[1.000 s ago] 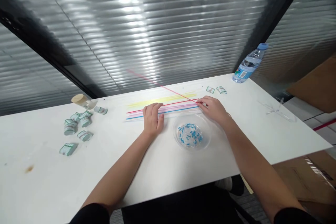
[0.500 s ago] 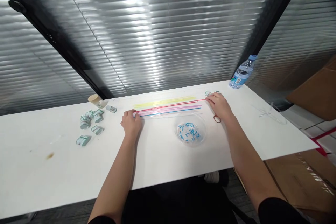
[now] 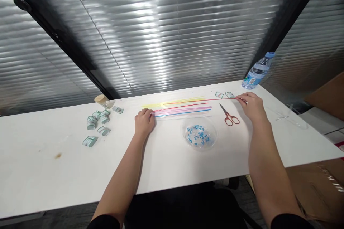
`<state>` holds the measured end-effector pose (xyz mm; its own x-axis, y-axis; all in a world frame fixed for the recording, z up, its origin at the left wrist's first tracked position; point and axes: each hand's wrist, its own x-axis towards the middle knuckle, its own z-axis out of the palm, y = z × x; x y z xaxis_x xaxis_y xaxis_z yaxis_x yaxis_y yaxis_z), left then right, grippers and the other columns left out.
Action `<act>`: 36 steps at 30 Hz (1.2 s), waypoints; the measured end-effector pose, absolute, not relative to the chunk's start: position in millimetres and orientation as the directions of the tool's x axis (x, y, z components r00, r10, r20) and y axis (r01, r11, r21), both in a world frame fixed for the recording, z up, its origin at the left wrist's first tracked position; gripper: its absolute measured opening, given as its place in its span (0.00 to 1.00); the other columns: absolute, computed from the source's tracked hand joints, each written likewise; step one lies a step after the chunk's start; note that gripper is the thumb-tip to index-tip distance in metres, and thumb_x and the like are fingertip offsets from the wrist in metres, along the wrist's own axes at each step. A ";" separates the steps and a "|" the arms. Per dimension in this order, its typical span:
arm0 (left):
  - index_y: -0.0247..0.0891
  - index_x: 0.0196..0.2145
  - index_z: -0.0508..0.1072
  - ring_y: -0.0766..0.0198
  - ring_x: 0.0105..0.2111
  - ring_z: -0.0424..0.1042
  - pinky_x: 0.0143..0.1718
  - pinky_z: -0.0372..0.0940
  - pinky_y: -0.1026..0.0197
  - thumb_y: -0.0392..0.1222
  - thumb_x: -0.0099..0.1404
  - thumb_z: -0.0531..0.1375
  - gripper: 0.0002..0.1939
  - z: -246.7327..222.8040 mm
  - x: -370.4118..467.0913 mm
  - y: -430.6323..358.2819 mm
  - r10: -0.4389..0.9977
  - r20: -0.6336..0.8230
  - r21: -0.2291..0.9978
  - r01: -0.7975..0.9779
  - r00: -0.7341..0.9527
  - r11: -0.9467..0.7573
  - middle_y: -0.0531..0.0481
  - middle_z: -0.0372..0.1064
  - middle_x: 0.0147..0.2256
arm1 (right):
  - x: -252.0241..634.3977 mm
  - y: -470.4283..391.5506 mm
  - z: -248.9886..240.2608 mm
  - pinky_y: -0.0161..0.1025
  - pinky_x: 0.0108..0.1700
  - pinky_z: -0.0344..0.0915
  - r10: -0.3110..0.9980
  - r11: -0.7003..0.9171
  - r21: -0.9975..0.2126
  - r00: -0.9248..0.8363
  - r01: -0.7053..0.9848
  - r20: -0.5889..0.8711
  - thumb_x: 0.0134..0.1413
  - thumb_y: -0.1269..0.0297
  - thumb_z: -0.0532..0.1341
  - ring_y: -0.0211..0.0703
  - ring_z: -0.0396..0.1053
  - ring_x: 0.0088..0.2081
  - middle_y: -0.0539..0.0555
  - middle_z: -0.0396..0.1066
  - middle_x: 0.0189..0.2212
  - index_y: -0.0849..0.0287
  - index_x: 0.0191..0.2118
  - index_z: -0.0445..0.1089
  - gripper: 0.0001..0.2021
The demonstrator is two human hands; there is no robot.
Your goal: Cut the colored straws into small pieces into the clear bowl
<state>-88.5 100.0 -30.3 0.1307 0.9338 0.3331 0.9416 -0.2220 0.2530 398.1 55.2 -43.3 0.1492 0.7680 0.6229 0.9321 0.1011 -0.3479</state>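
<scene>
My right hand pinches the right end of a long, thin red stick, which stretches left over the yellow sticks. My left hand is closed over the left ends of a row of thin sticks in pink, blue and red; its fingertips are partly hidden. Among them a blue stick lies nearest to me. A clear round dish holds many short blue pieces. Open-bladed scissors with red-brown handles lie between the dish and my right hand.
Several small wrapped bundles lie at the left, near a beige-lidded container. Two small wrappers lie at the back right. A water bottle stands near the blinds. A clear looped strip rests on the right.
My right hand has moved right, drawing the red stick along out of the row. The scissors, partly covered before, now show fully. The whole view has shifted slightly.
</scene>
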 end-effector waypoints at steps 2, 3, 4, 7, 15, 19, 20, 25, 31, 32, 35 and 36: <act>0.40 0.47 0.73 0.52 0.51 0.66 0.52 0.59 0.51 0.42 0.66 0.49 0.17 -30.1 -86.9 99.8 0.936 0.318 0.239 0.942 0.153 -0.235 0.44 0.69 0.50 | 402.6 54.7 -44.9 0.42 0.48 0.67 0.763 0.080 -0.346 0.166 0.935 0.625 0.60 0.61 0.55 0.43 0.70 0.39 0.58 0.72 0.37 0.60 0.37 0.77 0.14; 0.41 0.48 0.73 0.52 0.51 0.66 0.52 0.59 0.50 0.42 0.66 0.49 0.18 -30.2 -86.2 99.8 0.937 0.313 0.234 0.943 0.158 -0.237 0.44 0.69 0.51 | 404.8 54.6 -45.7 0.42 0.48 0.67 0.761 0.070 -0.346 0.174 0.936 0.624 0.59 0.61 0.56 0.44 0.70 0.39 0.58 0.72 0.37 0.60 0.36 0.77 0.13; 0.41 0.49 0.73 0.52 0.52 0.65 0.53 0.58 0.50 0.42 0.66 0.49 0.18 -30.4 -85.7 99.9 0.937 0.308 0.228 0.944 0.162 -0.238 0.44 0.68 0.51 | 406.8 54.4 -46.5 0.42 0.48 0.67 0.760 0.062 -0.346 0.181 0.936 0.624 0.59 0.61 0.56 0.44 0.70 0.39 0.58 0.72 0.36 0.61 0.36 0.77 0.13; 0.42 0.51 0.72 0.52 0.53 0.65 0.53 0.57 0.49 0.44 0.67 0.48 0.20 -31.5 -84.7 100.4 0.937 0.304 0.215 0.945 0.174 -0.245 0.44 0.68 0.52 | 412.0 53.0 -47.9 0.42 0.47 0.66 0.763 0.056 -0.344 0.182 0.937 0.621 0.58 0.62 0.57 0.44 0.69 0.39 0.60 0.72 0.37 0.62 0.36 0.77 0.13; 0.46 0.52 0.72 0.53 0.53 0.64 0.54 0.55 0.48 0.47 0.69 0.46 0.21 -30.5 -81.4 98.0 0.930 0.283 0.190 0.937 0.235 -0.294 0.44 0.67 0.51 | 418.0 48.9 -49.1 0.43 0.47 0.62 0.766 0.056 -0.393 0.213 0.918 0.606 0.59 0.59 0.56 0.47 0.67 0.39 0.64 0.72 0.36 0.60 0.33 0.76 0.14; 0.45 0.52 0.73 0.53 0.53 0.63 0.54 0.55 0.48 0.47 0.69 0.46 0.21 -28.8 -80.3 97.2 0.934 0.267 0.196 0.936 0.236 -0.293 0.43 0.67 0.51 | 420.1 49.1 -51.1 0.42 0.47 0.61 0.769 0.072 -0.393 0.200 0.917 0.608 0.59 0.58 0.56 0.47 0.67 0.38 0.64 0.72 0.36 0.61 0.33 0.76 0.15; 0.45 0.51 0.73 0.53 0.52 0.64 0.54 0.55 0.47 0.47 0.69 0.46 0.21 -28.6 -80.2 97.2 0.934 0.268 0.197 0.935 0.237 -0.294 0.44 0.67 0.51 | 420.5 49.3 -51.6 0.42 0.47 0.61 0.771 0.069 -0.387 0.197 0.919 0.606 0.59 0.59 0.56 0.46 0.67 0.38 0.64 0.72 0.36 0.62 0.34 0.76 0.15; 0.44 0.52 0.72 0.52 0.52 0.64 0.54 0.56 0.46 0.48 0.70 0.45 0.21 -29.5 -80.0 98.3 0.934 0.279 0.193 0.939 0.225 -0.284 0.43 0.67 0.51 | 411.2 53.2 -53.3 0.39 0.46 0.61 0.776 0.062 -0.379 0.194 0.923 0.600 0.59 0.62 0.57 0.42 0.66 0.38 0.62 0.71 0.36 0.63 0.35 0.77 0.13; 0.40 0.56 0.68 0.49 0.54 0.62 0.53 0.57 0.45 0.49 0.69 0.46 0.23 -33.1 -80.5 100.9 0.922 0.320 0.182 0.941 0.216 -0.284 0.42 0.65 0.54 | 361.6 68.5 -54.1 0.39 0.49 0.64 0.849 0.116 -0.383 0.109 0.916 0.517 0.58 0.67 0.55 0.42 0.67 0.41 0.58 0.71 0.38 0.62 0.37 0.77 0.12; 0.40 0.56 0.68 0.49 0.54 0.62 0.53 0.57 0.45 0.49 0.69 0.46 0.23 -33.5 -80.4 101.1 0.920 0.324 0.180 0.940 0.221 -0.289 0.41 0.65 0.54 | 351.3 71.6 -54.6 0.39 0.49 0.64 0.872 0.143 -0.373 0.061 0.917 0.485 0.58 0.68 0.55 0.42 0.68 0.41 0.58 0.71 0.39 0.62 0.38 0.77 0.13; 0.42 0.56 0.68 0.49 0.54 0.62 0.53 0.56 0.46 0.49 0.70 0.46 0.23 -33.9 -80.1 101.0 0.911 0.332 0.169 0.934 0.246 -0.315 0.41 0.65 0.54 | 323.4 79.4 -56.9 0.39 0.51 0.65 0.909 0.189 -0.370 -0.020 0.910 0.417 0.59 0.71 0.52 0.42 0.68 0.43 0.58 0.71 0.42 0.61 0.42 0.77 0.15; 0.42 0.56 0.68 0.49 0.55 0.62 0.53 0.56 0.45 0.49 0.70 0.46 0.23 -33.7 -80.1 100.8 0.907 0.333 0.165 0.932 0.257 -0.324 0.41 0.65 0.54 | 315.7 81.3 -57.8 0.38 0.52 0.65 0.915 0.208 -0.371 -0.046 0.905 0.400 0.59 0.72 0.51 0.42 0.68 0.44 0.57 0.71 0.43 0.61 0.44 0.76 0.16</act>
